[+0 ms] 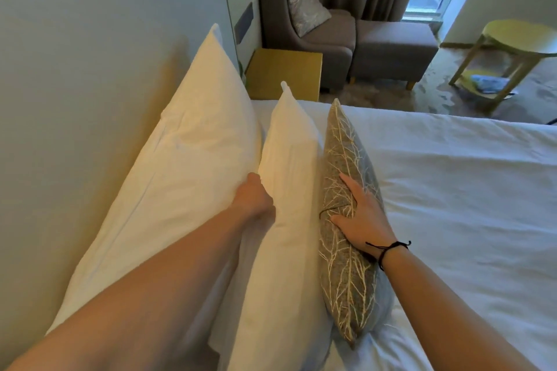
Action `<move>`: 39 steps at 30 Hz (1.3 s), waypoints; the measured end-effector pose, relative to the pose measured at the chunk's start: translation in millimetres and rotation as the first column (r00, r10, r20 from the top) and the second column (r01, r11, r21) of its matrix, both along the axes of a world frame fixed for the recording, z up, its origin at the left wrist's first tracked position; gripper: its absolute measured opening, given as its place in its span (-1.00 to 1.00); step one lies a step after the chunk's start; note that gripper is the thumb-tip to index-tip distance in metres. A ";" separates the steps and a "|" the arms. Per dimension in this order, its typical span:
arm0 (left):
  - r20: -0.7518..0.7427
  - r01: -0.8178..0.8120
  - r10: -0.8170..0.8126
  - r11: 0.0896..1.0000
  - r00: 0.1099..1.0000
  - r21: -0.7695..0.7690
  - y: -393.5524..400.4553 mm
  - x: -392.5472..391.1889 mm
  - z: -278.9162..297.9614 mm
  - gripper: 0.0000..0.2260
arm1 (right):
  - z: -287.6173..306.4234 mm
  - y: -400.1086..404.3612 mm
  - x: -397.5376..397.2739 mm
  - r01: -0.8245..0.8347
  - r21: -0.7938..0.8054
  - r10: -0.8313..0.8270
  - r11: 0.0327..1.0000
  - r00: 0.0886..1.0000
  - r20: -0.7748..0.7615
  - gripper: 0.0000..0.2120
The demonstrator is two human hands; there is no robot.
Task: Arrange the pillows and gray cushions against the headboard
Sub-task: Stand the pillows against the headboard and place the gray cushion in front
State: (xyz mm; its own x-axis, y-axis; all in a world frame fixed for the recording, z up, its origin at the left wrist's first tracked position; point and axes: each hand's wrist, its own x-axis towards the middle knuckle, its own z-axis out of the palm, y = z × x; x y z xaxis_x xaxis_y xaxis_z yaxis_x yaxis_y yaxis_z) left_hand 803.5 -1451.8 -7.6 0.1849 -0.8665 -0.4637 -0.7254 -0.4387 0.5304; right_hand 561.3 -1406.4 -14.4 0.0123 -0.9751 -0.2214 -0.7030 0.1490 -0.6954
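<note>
A large white pillow (193, 159) leans against the pale headboard (90, 69) on the left. A smaller white pillow (289, 166) stands in front of it. A gray cushion (346, 265) with a pale branch pattern stands on edge against that smaller pillow. My left hand (254, 199) is pushed into the gap between the two white pillows, its fingers hidden there. My right hand (360, 217) lies on the gray cushion's upper edge, thumb and fingers curled over it, creasing the fabric.
White bedsheet (452, 190) spreads to the right. Beyond the bed stand a yellow nightstand (284, 72), a gray armchair (304, 27) holding another patterned gray cushion (303, 0), a gray ottoman (394, 48) and a yellow round side table (512, 48).
</note>
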 end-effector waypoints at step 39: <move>0.425 0.396 -0.297 0.903 0.855 -0.164 79.6 -129.0 33.0 -0.51 | -72.5 39.5 -85.3 0.273 0.300 -0.376 0.914 0.849 0.372 -0.09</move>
